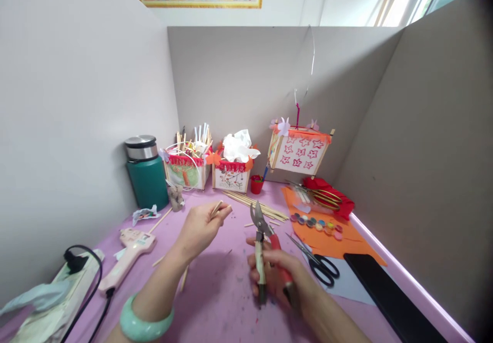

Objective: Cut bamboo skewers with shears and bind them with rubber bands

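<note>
My left hand (202, 227) is closed in a pinch around a short wooden stick (216, 209), with a pale bangle (146, 318) on that wrist. My right hand (283, 271) is wrapped around the handles of a pair of pruning shears (262, 225), one handle pale and one red. The shears' curved blades point away from me and stand apart with nothing between them. Behind the shears, a bundle of thin wooden sticks (258, 205) lies on the purple tabletop (219, 281). Small cut stick pieces lie close to the blades.
At left are a glue gun (129, 258), a power strip (57, 302) and a green flask (146, 173). Decorated boxes (231, 178) and a hanging lantern (296, 153) stand at the back. Black-handled scissors (323, 268), paint pots (316, 223) and a black phone (389, 294) lie right.
</note>
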The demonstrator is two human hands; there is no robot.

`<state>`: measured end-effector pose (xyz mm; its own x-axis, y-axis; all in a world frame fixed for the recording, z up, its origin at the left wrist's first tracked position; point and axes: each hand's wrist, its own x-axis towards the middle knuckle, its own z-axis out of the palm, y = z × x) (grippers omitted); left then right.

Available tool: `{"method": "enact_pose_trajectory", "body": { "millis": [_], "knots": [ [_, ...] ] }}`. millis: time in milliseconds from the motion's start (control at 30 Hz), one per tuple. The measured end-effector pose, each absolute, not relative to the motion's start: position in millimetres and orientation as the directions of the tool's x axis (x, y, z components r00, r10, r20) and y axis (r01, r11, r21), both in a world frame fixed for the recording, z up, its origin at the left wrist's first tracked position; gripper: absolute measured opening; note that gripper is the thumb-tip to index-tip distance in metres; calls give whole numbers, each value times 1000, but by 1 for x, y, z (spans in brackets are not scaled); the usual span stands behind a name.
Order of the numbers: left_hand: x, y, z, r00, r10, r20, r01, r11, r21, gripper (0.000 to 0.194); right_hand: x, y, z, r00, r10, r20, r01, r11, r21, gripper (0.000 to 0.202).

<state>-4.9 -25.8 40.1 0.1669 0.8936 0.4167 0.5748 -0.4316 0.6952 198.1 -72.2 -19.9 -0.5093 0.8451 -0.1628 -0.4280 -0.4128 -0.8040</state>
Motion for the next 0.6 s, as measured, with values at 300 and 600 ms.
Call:
{"method": "enact_pose_trajectory", "body": {
  "millis": [300,600],
  "knots": [
    [-3,-29,37,234,873,427,476,-486,733,30,190,-89,4,-341,890,303,342,417,-842,56],
    [-3,-28,37,253,858,447,469,-513,719,31,191,-87,-3,-305,891,335,440,444,-781,57]
  ]
}}
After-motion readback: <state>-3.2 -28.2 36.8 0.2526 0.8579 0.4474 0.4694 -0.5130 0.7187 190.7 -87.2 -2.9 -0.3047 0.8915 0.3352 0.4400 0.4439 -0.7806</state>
